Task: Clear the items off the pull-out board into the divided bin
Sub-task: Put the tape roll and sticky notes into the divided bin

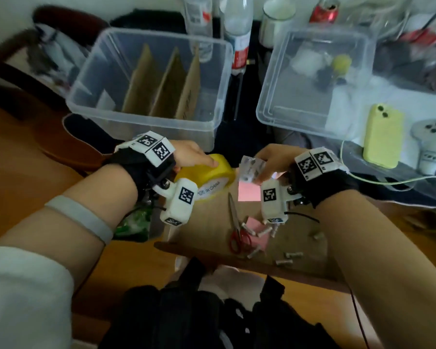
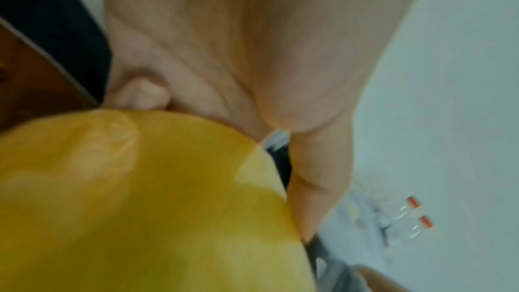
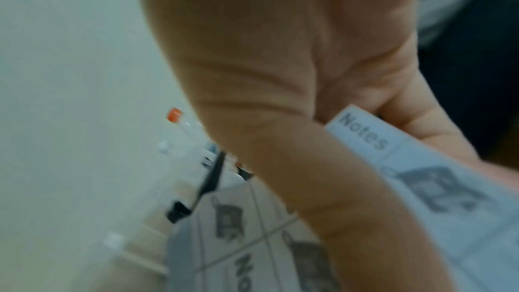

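My left hand (image 1: 194, 157) grips a yellow tape roll (image 1: 207, 180), held just above the far left corner of the pull-out board (image 1: 212, 230); in the left wrist view the tape roll (image 2: 140, 208) fills the frame under my palm (image 2: 224, 41). My right hand (image 1: 269, 162) pinches folded printed paper sheets (image 1: 251, 167) above the board; the paper (image 3: 421, 174) reads "Notes". On the board lie pink sticky notes (image 1: 248, 192), red-handled scissors (image 1: 237, 227) and several small white plugs (image 1: 290, 256). The divided bin (image 1: 146, 81), clear plastic with cardboard dividers, stands behind my left hand.
A second clear bin (image 1: 310, 79) sits at the back right. Bottles (image 1: 237, 34) and a red can (image 1: 324, 11) stand behind the bins. A yellow phone (image 1: 383, 137) and a white controller (image 1: 431, 144) lie at the right. A black bag (image 1: 212, 318) is below the board.
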A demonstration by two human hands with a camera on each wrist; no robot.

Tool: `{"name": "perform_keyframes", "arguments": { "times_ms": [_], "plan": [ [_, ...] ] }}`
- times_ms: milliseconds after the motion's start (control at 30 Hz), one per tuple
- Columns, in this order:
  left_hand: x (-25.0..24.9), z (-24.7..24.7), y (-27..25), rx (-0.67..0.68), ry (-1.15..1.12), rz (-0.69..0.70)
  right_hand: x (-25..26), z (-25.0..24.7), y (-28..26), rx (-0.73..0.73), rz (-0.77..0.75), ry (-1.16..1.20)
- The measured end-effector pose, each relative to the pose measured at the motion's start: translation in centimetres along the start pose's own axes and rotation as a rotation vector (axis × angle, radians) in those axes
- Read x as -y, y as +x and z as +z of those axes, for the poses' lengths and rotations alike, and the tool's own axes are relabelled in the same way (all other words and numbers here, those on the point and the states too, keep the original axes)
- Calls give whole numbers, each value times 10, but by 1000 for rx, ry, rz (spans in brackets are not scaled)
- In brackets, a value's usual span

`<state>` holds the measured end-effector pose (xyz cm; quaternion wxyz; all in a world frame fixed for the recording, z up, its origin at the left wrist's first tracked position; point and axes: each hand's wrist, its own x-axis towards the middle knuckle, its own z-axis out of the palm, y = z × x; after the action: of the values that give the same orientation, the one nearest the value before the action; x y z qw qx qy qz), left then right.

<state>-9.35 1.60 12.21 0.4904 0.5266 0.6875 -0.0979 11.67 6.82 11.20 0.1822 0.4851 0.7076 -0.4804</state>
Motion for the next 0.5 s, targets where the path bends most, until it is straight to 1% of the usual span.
{"name": "perform_keyframes", "arguments": {
  "times_ms": [67,133,200,267,333,433,500],
  "plan": [
    [-2,-25,-26,40,-29,49,22,-19,-13,-19,-41,-55],
    [-3,-49,-53,101,-109,117,45,-34,-25,-84,-96,-65],
    [-2,-71,-79,106,-202,163,67,-45,-35,-155,-163,-41],
    [6,-91,-99,22,-246,205,87,-51,-41,-197,-246,26],
    [16,-109,-113,-86,-308,242,103,-56,-43,-257,-319,174],
    [36,-135,-122,-271,-497,256,124,-60,-35,-358,-384,423],
    [49,-148,-120,-379,-661,274,138,-61,-24,-393,-397,519]
  ]
}}
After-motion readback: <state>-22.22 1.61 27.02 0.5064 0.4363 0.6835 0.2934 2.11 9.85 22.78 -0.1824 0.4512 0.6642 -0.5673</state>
